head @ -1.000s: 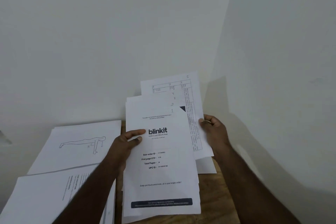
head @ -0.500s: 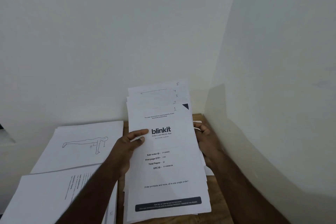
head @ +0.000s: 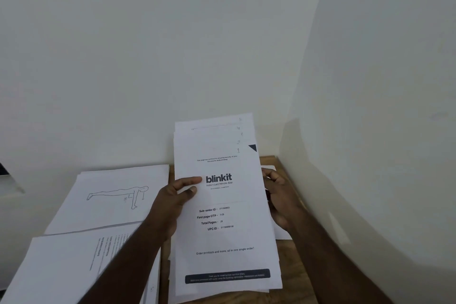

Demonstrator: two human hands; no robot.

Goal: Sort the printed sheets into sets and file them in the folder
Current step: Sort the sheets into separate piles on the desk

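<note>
Wooden table [head: 293, 269] bears paper piles; both hands, left [head: 172, 201] and right [head: 281, 201], grip the blinkit stack [head: 227, 237].

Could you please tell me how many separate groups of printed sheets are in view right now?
3: the held stack in both hands, the figure-drawing pile at left, and the text pile nearest left. More may be hidden underneath.
</note>
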